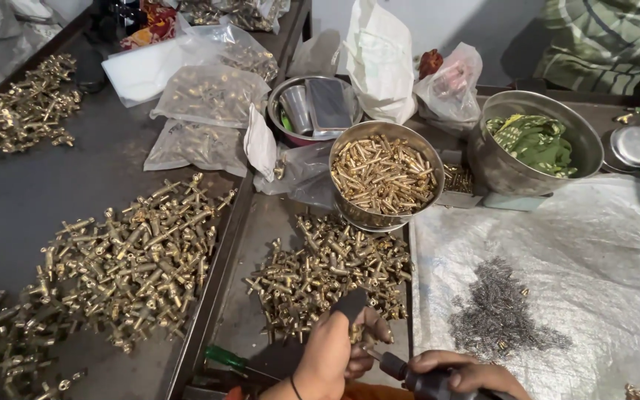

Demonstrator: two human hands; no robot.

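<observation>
Nearest, at the bottom edge of the bench, the left hand (332, 354) has its fingers curled and pressed together around a small brass fitting (358, 332), with a dark flat piece (350, 304) standing up from the top of the grip. Just beside it, the right hand (468, 372) wraps its fingers closed around a dark power driver (416, 378), whose tip points left at the fitting. A green-handled screwdriver (225, 357) lies just left of the left wrist.

Directly beyond the hands sits a heap of brass fittings (331, 270) on the metal bench (257, 222). To its right, a pile of small grey screws (496, 311) lies on a white woven sheet (594, 252). To its left, across a raised edge, a wider spread of brass fittings (131, 259) covers the dark surface.

Farther back, a steel bowl of brass pins (384, 176) touches the near heap's far side. Right of it stands a larger steel bowl holding green leaves (535, 141). Clear plastic bags of brass parts (209, 96) lie toward the far left, and another person's striped sleeve (601, 37) shows at the far right corner.
</observation>
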